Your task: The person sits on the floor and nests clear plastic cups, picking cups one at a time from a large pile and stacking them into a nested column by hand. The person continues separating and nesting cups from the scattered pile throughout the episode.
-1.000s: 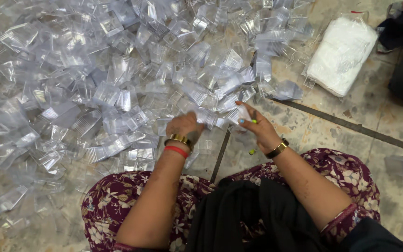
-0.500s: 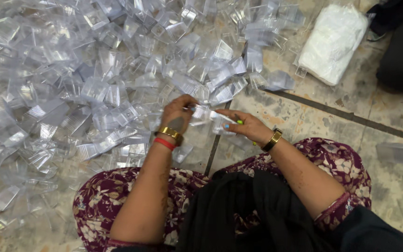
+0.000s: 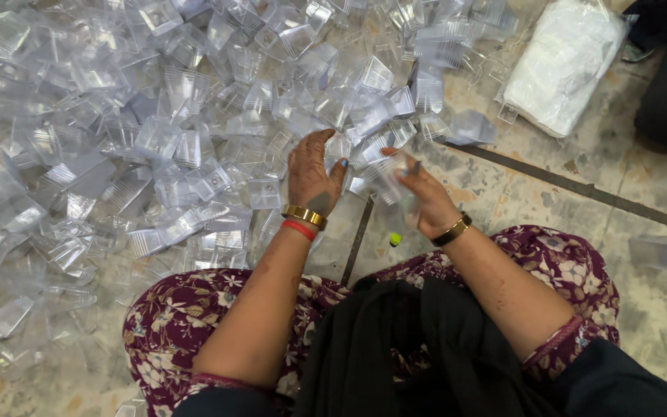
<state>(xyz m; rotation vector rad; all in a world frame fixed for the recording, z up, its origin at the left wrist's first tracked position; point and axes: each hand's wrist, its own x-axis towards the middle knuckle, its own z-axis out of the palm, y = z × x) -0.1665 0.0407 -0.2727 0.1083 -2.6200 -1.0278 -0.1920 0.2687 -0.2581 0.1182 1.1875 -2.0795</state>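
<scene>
Since half a second ago the left hand (image 3: 312, 176) has let go and spread open over the heap of clear boxes (image 3: 156, 139) on the floor, while the right hand (image 3: 420, 194) now alone grips one clear box (image 3: 392, 171).

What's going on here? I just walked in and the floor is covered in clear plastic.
A person sits on the stone floor facing a big heap of small clear plastic containers. Their right hand holds one clear piece up in front of them, while the left hand hovers open over the edge of the heap. A small yellow-green bit lies on the floor below the right hand, and a white packed bag sits to the right.
</scene>
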